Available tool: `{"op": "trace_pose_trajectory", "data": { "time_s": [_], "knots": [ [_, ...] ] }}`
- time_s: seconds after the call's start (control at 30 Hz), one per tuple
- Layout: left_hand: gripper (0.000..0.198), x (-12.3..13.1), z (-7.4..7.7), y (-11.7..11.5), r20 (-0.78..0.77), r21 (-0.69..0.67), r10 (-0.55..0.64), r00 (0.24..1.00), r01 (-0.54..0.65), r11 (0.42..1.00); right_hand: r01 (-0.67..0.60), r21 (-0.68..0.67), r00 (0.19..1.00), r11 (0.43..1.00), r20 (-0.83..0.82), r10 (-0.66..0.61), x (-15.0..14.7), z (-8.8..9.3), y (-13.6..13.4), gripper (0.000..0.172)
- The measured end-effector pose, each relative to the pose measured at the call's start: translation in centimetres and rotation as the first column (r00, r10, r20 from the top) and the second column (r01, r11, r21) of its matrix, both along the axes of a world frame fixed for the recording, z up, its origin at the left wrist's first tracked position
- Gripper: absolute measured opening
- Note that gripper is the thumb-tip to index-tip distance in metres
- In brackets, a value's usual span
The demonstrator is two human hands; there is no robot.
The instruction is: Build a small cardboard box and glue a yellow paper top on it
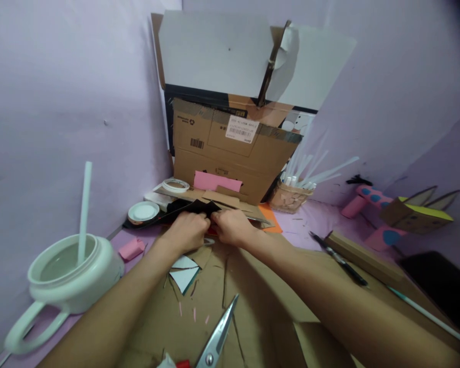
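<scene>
My left hand (189, 228) and my right hand (232, 225) are close together at the far side of the cardboard mat (260, 301). Both have their fingers closed on a thin black sheet (200, 206), which rises to a crease just beyond them; I cannot tell its material. A bit of red and a small pale loop show under the hands. Nearer to me, scissors (219, 335) lie with the blades pointing away. Left of the middle is a white and blue triangular scrap (184, 276), with thin pink and dark cuttings around it.
Flat cardboard pieces, a tape roll (175, 185) and a white lid (143, 211) sit beyond my hands, before tall boxes (230, 148). A white mug (72, 276) with a straw is at left. At right are a basket (289, 197) of white sticks, a pen (339, 259) and a cardboard figure (414, 217).
</scene>
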State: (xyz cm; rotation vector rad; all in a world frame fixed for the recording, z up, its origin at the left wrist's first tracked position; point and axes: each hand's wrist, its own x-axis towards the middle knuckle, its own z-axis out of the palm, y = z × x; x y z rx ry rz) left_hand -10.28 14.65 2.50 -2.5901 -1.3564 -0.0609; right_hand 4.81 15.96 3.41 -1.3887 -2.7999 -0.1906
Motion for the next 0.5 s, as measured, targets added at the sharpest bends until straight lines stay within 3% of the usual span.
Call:
{"op": "trace_pose_trajectory", "data": {
  "time_s": [0.23, 0.5],
  "knots": [
    [0.022, -0.48, -0.39, 0.02, 0.018, 0.045, -0.017, 1.0, 0.016, 0.999, -0.101, -0.007, 0.995, 0.995, -0.007, 0.101, 0.32, -0.07, -0.49, 0.02],
    [0.021, -0.64, -0.56, 0.36, 0.037, 0.067, -0.011, 0.999, 0.008, 0.998, -0.099, 0.022, 0.995, 0.995, 0.031, 0.098, 0.64, -0.42, -0.47, 0.025]
  ]
}}
